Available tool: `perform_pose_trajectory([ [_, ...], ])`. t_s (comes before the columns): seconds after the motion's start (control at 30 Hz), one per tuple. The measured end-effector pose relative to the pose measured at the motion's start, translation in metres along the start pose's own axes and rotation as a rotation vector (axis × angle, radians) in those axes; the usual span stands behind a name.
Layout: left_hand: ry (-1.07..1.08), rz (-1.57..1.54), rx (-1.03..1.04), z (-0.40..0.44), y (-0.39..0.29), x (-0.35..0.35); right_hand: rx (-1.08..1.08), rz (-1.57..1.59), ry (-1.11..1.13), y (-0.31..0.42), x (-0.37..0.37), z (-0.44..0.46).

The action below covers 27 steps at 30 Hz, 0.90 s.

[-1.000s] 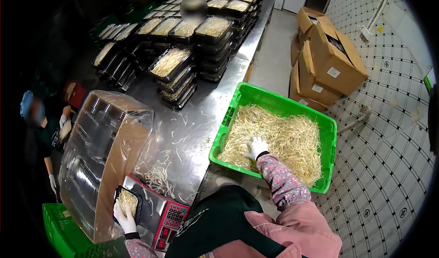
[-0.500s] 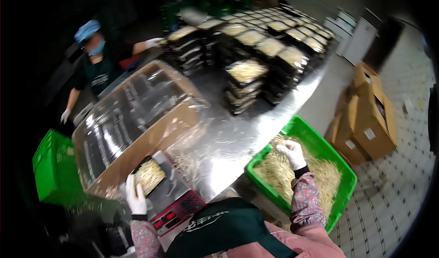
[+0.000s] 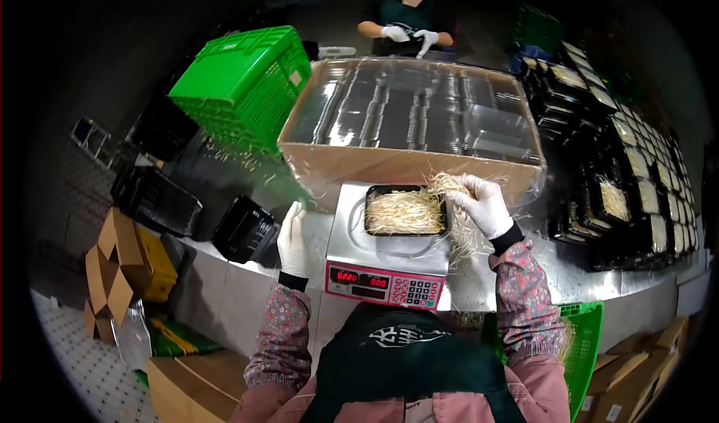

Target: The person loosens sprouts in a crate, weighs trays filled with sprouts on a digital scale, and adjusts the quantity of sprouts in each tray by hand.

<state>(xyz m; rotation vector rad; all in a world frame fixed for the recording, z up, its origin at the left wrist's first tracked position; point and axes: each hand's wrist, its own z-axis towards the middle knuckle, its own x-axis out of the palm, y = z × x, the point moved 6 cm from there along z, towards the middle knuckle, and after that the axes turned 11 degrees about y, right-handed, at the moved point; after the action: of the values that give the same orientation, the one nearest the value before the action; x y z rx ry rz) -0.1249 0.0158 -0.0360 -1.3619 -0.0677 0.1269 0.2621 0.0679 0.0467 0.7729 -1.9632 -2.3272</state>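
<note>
On the metal plate of a red-framed digital scale [image 3: 348,247] stands a black plastic tray [image 3: 368,232] filled with bean sprouts [image 3: 404,212]. My gloved right hand [image 3: 485,207] pinches a small bunch of sprouts [image 3: 448,184] at the tray's upper right corner. Loose sprouts [image 3: 466,243] lie beside the scale, below that hand. My gloved left hand [image 3: 293,245] is off the scale's left side, fingers stretched out and nothing in it. To its left lies an empty black tray [image 3: 244,230]. The scale's red display reads about 0.220 and 0.00.
A carton [image 3: 419,167] of clear plastic lids stands behind the scale. Green crates [image 3: 240,86] are at back left, with black trays [image 3: 161,198] nearer. Filled trays [image 3: 651,198] stack at right. A green bin [image 3: 588,355] sits low right. A co-worker [image 3: 408,18] stands opposite.
My view has swung from the green bin to the scale. My right hand has moved from the sprouts in the bin to the tray. My left hand has left the tray's side.
</note>
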Motion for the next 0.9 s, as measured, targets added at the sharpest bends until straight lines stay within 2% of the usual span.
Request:
perform_pose_trajectory([
  [0.13, -0.02, 0.035, -0.017, -0.011, 0.006, -0.025, -0.276, -0.577, -0.01, 0.02, 0.047, 0.033],
  [0.17, -0.031, 0.009, -0.036, -0.014, 0.008, -0.028, -0.248, -0.816, 0.042, 0.004, 0.066, 0.041],
  [0.23, -0.031, -0.057, -0.058, -0.016, 0.014, -0.025, -0.14, -0.926, 0.277, -0.021, 0.095, 0.041],
  [0.3, -0.028, -0.019, -0.063, -0.015, 0.013, -0.025, -0.185, -0.885, 0.309, -0.042, 0.099, 0.04],
  [0.37, -0.02, 0.005, -0.039, -0.013, 0.014, -0.031, -0.097, -0.75, 0.361, -0.024, 0.076, 0.033],
  [0.5, -0.009, 0.028, -0.095, -0.003, -0.007, -0.03, -0.148, -0.565, 0.182, 0.001, 0.003, 0.011],
  [0.53, 0.019, 0.09, -0.041, 0.003, -0.01, -0.027, -0.157, -0.576, 0.122, 0.001, -0.014, 0.004],
  [0.57, 0.046, 0.154, 0.012, 0.009, -0.011, -0.025, -0.03, -0.502, 0.097, 0.004, -0.029, -0.005],
  [0.6, 0.073, 0.22, 0.064, 0.016, -0.015, -0.024, -0.006, -0.431, 0.051, -0.001, -0.041, -0.012],
  [0.7, 0.17, 0.439, 0.156, 0.037, -0.041, 0.017, 0.045, -0.259, -0.098, -0.022, -0.061, -0.025],
  [0.77, 0.281, 0.558, 0.265, 0.046, -0.06, 0.064, -0.118, -0.443, -0.127, -0.014, -0.053, -0.021],
  [0.83, 0.405, 0.563, 0.329, 0.05, -0.066, 0.119, -0.186, -0.486, -0.165, 0.002, -0.028, -0.004],
  [0.9, 0.486, 0.795, 0.458, 0.043, -0.073, 0.167, -0.184, -0.517, -0.157, 0.007, 0.008, 0.022],
])
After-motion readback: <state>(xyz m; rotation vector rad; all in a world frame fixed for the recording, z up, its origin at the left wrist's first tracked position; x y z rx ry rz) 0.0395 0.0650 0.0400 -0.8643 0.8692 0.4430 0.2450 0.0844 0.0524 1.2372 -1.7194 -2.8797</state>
